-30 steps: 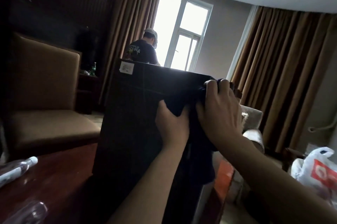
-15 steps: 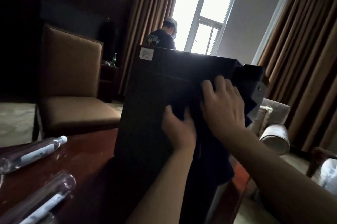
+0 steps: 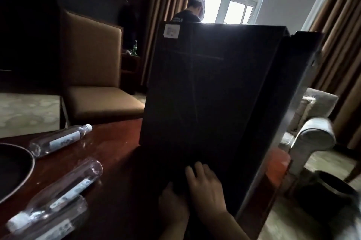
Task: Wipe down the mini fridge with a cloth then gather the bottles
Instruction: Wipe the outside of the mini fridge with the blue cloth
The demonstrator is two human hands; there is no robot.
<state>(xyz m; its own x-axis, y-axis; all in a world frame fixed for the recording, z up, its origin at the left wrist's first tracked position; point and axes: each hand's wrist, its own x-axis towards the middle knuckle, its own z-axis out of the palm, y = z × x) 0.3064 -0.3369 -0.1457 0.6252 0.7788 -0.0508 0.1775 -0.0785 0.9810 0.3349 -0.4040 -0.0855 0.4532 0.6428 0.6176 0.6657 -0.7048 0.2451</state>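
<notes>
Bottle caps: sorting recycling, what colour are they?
White, on the bottles lying on the table, head view.

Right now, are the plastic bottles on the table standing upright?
No, all three plastic bottles lie on their sides on the table.

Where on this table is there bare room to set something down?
Bare wood lies between the far bottle and the mini fridge. The near left is crowded: two bottles beside a dark round tray. Both hands fill the fridge's foot.

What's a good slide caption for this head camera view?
Both hands, left and right, press low on the black mini fridge beside three clear plastic bottles lying on the dark wooden table.
</notes>
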